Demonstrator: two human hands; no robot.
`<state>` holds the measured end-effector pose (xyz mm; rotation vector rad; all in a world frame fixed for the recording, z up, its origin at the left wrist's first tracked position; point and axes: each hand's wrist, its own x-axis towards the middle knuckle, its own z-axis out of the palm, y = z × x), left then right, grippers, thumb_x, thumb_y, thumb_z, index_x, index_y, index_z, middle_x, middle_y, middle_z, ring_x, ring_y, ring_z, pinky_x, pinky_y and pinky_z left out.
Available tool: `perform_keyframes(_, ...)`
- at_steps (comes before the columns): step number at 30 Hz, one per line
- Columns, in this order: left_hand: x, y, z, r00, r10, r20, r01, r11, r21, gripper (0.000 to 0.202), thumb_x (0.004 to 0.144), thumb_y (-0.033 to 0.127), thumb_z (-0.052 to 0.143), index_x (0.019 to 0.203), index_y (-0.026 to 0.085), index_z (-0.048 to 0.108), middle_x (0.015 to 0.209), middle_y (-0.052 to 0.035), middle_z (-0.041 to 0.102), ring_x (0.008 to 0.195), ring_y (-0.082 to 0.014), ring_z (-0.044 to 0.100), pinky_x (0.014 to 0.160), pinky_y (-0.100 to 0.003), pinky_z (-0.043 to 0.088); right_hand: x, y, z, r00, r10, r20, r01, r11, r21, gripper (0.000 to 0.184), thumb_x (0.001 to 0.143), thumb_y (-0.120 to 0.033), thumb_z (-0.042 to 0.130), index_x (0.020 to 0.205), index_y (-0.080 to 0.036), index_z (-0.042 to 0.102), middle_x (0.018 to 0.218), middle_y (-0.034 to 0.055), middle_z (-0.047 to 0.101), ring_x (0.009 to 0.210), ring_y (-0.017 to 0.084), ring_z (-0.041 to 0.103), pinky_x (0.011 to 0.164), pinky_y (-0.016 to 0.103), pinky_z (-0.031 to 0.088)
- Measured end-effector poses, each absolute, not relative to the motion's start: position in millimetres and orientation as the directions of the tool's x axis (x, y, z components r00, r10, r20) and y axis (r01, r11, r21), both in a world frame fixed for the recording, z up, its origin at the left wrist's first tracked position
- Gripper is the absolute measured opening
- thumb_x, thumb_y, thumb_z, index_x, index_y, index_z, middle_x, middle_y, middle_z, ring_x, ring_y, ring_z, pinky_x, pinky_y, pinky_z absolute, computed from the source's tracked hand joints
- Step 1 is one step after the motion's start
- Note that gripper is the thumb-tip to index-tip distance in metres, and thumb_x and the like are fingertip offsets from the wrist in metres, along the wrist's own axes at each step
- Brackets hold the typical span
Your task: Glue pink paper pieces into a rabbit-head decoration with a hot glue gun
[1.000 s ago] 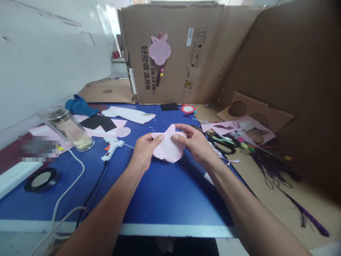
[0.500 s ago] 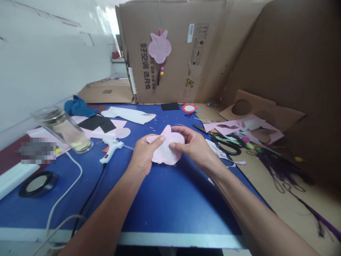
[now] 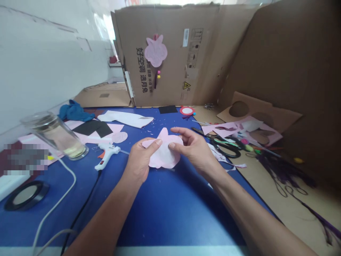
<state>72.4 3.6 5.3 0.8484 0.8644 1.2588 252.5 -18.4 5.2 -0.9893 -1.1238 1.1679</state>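
A pink cut-out with rounded lobes and pointed tips [image 3: 163,154], paper or felt, is held above the blue table [image 3: 160,209]. My left hand [image 3: 139,160] pinches its left side, thumb on top and fingers hidden beneath. On the right edge, my right hand [image 3: 193,147] presses its thumb on the face, with the index finger raised off the piece. Left of my left hand lies a white hot glue gun [image 3: 108,154] with a black cord. A similar pink cut-out [image 3: 156,51] hangs on the cardboard in front, above a dark strip with beads.
Black-handled scissors [image 3: 225,147] and pink scraps [image 3: 239,126] lie on the right. At the left stand a glass of pale liquid [image 3: 68,142] and a roll of black tape [image 3: 25,195]. Cardboard walls [image 3: 170,21] close off the back and right. A blue cloth [image 3: 76,112] lies far left.
The view has shifted slightly, so most things sit a little lower and further left. My right index finger is lifted further from the cut-out; both hands keep their hold.
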Motion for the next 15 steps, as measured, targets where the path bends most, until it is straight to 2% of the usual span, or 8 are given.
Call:
perform_keyframes(8,72.4,3.3,5.5,0.11,0.991,-0.069,-0.411,0.109,0.905,0.048,0.053,0.042,0.11,0.08,0.017,0.079,0.075,-0.0029,0.079,0.066,-0.0188,0.073,0.067,-0.032,0.06,252.5,-20.4,9.9,0.05,0.99,0.129,-0.182,0.136,-0.974,0.055,0.074,-0.036,0.096,0.124,-0.026,0.078,0.08,-0.0035,0.07,0.072,0.017,0.062,0.067,0.032,0.05)
perform_keyframes(15,72.9,2.8,6.2,0.105,0.992,-0.065,-0.385,0.101,0.917,0.05,0.053,0.045,0.109,0.082,0.017,0.079,0.076,-0.0036,0.08,0.066,-0.0192,0.073,0.067,-0.033,0.061,253.2,-19.9,9.1,0.043,0.991,0.125,-0.161,0.13,-0.978,0.056,0.074,-0.04,0.097,0.125,-0.026,0.078,0.083,-0.0015,0.073,0.073,0.018,0.064,0.068,0.033,0.052)
